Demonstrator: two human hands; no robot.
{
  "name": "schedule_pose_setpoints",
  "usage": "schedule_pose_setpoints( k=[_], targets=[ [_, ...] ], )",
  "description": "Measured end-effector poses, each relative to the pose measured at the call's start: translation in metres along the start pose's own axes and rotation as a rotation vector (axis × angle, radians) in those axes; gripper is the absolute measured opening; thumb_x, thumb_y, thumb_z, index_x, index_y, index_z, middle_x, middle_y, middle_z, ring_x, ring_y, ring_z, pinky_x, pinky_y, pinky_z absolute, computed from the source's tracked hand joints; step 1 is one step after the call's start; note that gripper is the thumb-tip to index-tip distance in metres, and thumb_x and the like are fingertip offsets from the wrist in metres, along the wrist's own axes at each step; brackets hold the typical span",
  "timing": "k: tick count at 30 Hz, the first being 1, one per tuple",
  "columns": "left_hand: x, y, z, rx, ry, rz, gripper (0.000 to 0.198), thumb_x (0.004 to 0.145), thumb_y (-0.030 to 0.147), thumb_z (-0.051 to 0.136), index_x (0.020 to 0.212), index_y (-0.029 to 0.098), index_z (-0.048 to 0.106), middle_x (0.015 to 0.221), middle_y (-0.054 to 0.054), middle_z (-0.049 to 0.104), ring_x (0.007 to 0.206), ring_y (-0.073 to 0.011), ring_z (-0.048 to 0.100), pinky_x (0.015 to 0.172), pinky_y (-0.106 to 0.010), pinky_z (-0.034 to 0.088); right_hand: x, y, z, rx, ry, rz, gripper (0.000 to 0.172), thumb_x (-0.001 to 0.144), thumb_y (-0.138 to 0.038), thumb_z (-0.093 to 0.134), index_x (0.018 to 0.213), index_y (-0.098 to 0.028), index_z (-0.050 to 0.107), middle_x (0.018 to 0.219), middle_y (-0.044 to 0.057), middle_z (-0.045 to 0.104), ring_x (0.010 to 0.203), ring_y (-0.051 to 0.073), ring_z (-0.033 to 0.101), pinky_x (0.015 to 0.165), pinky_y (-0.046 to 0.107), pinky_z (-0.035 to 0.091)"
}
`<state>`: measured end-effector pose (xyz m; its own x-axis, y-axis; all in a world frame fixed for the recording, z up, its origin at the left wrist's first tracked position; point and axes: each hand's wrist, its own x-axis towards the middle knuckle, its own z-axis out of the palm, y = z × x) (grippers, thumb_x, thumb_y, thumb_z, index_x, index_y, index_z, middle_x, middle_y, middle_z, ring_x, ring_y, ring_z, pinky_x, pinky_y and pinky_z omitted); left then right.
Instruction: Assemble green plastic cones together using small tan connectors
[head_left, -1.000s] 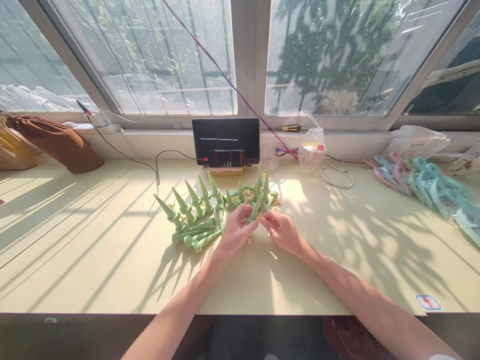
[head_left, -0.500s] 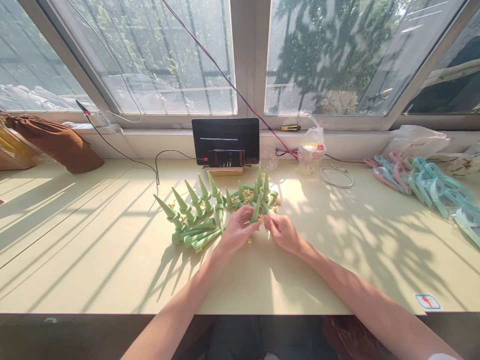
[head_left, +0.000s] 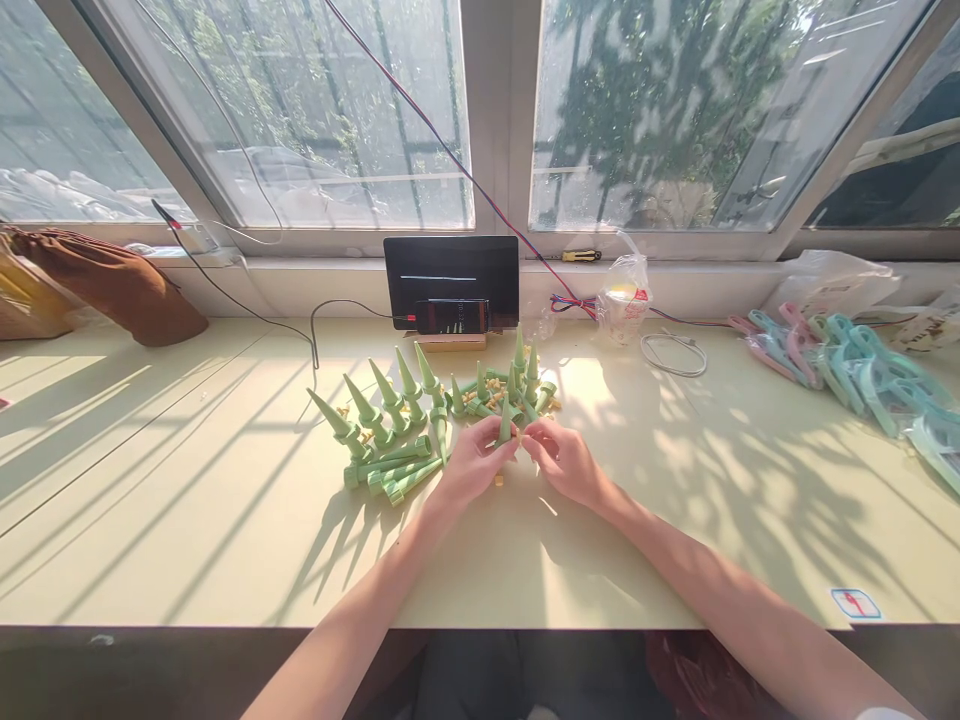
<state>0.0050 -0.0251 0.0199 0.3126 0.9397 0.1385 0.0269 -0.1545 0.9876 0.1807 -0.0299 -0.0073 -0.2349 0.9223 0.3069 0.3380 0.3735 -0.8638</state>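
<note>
My left hand is closed around the base of a green cone-shaped spike, held upright with its tip pointing away from me. My right hand pinches at the spike's base from the right, fingers pressed together on a small piece I cannot make out. Behind my hands lies a loose heap of green spikes and small yellow bits. To the left, a row of finished green spikes lies side by side on the pale yellow table.
A dark tablet with a phone leaning on it stands at the back. A plastic bag and coiled white cable sit right of it. Pastel clothes hangers fill the far right. A brown cloth bag lies far left.
The held spike has tipped from a rightward lean to nearly upright and sits a little further left. Both hands shifted slightly, staying at its base.
</note>
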Motion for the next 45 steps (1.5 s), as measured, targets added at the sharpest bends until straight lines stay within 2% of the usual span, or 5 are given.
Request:
schedule_pose_setpoints(
  k=[3, 16, 24, 34, 45],
  targets=[
    [-0.0002, 0.0015, 0.0003, 0.006, 0.027, -0.008, 0.023, 0.080, 0.039, 0.072, 0.087, 0.019, 0.067, 0.089, -0.004, 0.065, 0.085, -0.0180, 0.063, 0.071, -0.029, 0.057, 0.0002, -0.0026, -0.0008, 0.018, -0.002, -0.012, 0.025, 0.093, -0.044, 0.053, 0.091, -0.019, 0.058, 0.071, 0.000, 0.057, 0.053, 0.012, 0.049, 0.052, 0.025, 0.040],
    [0.0004, -0.0044, -0.0022, 0.055, -0.027, 0.016, 0.022, 0.083, 0.040, 0.069, 0.089, 0.018, 0.067, 0.088, -0.004, 0.065, 0.080, -0.0164, 0.061, 0.070, -0.028, 0.053, 0.0003, 0.0011, -0.0008, 0.034, -0.025, -0.016, 0.024, 0.093, -0.041, 0.052, 0.083, -0.019, 0.056, 0.069, 0.001, 0.056, 0.060, 0.014, 0.050, 0.053, 0.025, 0.039],
    [-0.0012, -0.0015, -0.0028, 0.091, -0.045, 0.033, 0.021, 0.085, 0.040, 0.067, 0.088, 0.019, 0.066, 0.083, -0.002, 0.062, 0.074, -0.0144, 0.057, 0.068, -0.026, 0.050, 0.0006, 0.0004, -0.0020, 0.031, -0.016, -0.042, 0.026, 0.092, -0.037, 0.051, 0.075, -0.018, 0.054, 0.065, 0.000, 0.050, 0.055, 0.012, 0.042, 0.052, 0.027, 0.034],
    [-0.0029, -0.0018, -0.0015, 0.079, -0.064, 0.039, 0.020, 0.086, 0.038, 0.066, 0.090, 0.018, 0.067, 0.084, -0.003, 0.062, 0.079, -0.0160, 0.059, 0.074, -0.027, 0.050, 0.0000, -0.0015, -0.0009, -0.014, -0.004, -0.032, 0.036, 0.095, -0.040, 0.044, 0.066, -0.019, 0.050, 0.056, -0.003, 0.042, 0.052, 0.011, 0.036, 0.051, 0.025, 0.031],
    [-0.0029, -0.0055, -0.0002, 0.058, -0.059, 0.051, 0.022, 0.085, 0.040, 0.066, 0.093, 0.019, 0.067, 0.087, -0.004, 0.065, 0.082, -0.0178, 0.059, 0.073, -0.028, 0.048, 0.0015, -0.0009, 0.0018, 0.051, -0.017, 0.052, 0.050, 0.096, -0.056, 0.039, 0.061, -0.020, 0.042, 0.055, -0.002, 0.040, 0.052, 0.011, 0.036, 0.049, 0.025, 0.032]
  ],
)
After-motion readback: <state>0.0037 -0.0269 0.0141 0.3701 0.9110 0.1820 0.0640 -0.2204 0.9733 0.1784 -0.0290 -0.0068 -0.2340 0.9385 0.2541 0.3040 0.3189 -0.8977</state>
